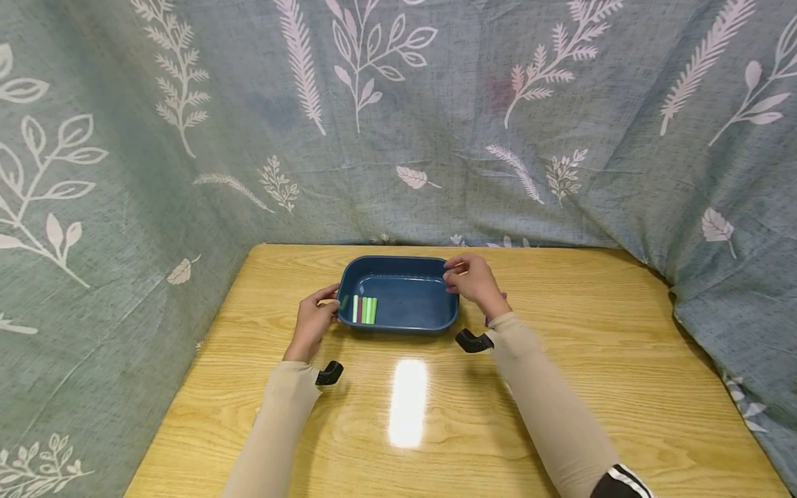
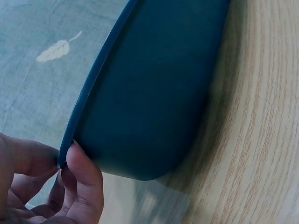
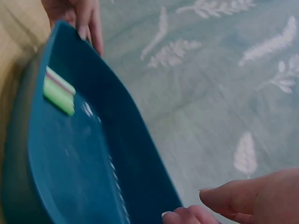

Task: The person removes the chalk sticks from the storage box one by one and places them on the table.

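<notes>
A blue rectangular tub (image 1: 405, 329) with rounded corners stands near the back of the wooden table. Inside its left end lie several short sticks (image 1: 365, 310) side by side, green, white and dark purple. My left hand (image 1: 313, 319) pinches the tub's left rim between thumb and fingers, clear in the left wrist view. At the back right corner is my right hand (image 1: 474, 279), fingers bent, fingertips at the rim. In the right wrist view a gap shows between one digit and the rim, and whether the hand grips it is unclear.
Something purple (image 1: 488, 321) lies on the table (image 1: 598, 332), partly hidden by my right wrist. Leaf-patterned grey-blue cloth (image 1: 386, 159) hangs behind and along both sides. A black curved piece (image 1: 473, 341) sits at my right wrist, another (image 1: 330, 373) at my left.
</notes>
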A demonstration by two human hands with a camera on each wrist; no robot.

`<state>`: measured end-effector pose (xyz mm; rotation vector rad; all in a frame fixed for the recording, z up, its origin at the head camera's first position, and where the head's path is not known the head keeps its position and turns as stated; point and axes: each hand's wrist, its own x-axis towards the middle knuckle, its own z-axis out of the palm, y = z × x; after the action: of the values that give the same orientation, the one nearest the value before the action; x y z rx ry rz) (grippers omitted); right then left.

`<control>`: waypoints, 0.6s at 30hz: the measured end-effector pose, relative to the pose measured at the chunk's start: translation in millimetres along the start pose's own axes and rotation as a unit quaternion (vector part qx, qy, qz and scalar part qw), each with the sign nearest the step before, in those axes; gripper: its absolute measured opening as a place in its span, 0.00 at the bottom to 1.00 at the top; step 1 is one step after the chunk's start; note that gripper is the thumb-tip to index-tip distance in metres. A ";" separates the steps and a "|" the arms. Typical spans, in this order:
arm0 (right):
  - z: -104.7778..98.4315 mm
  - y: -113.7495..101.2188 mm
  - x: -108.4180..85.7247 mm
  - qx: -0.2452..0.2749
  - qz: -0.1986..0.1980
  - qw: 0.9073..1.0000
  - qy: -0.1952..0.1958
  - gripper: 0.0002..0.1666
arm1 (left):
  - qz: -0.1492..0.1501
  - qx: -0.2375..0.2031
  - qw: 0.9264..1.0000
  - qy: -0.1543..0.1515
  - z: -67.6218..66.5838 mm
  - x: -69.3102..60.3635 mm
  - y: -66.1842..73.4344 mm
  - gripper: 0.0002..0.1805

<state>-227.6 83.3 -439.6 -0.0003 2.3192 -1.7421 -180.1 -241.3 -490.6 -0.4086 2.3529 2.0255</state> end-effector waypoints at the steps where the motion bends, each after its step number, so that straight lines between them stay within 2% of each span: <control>1: 5.6 -1.1 1.0 -0.001 -0.003 1.000 -0.006 0.16 | 0.000 -0.003 1.000 0.001 0.2 0.2 -0.4 0.24; 9: 46.4 -4.1 6.4 -0.001 -0.009 0.999 -0.049 0.15 | -0.001 -0.011 1.000 -0.001 1.1 -0.2 0.2 0.24; 18: 76.9 -6.6 13.0 0.004 0.012 0.997 -0.074 0.17 | 0.002 -0.005 1.000 -0.001 -0.4 0.2 -0.2 0.24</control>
<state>-226.5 6.8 -455.8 -0.0969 2.1986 -1.6795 -180.2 -241.7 -490.8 -0.4016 2.3442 2.0393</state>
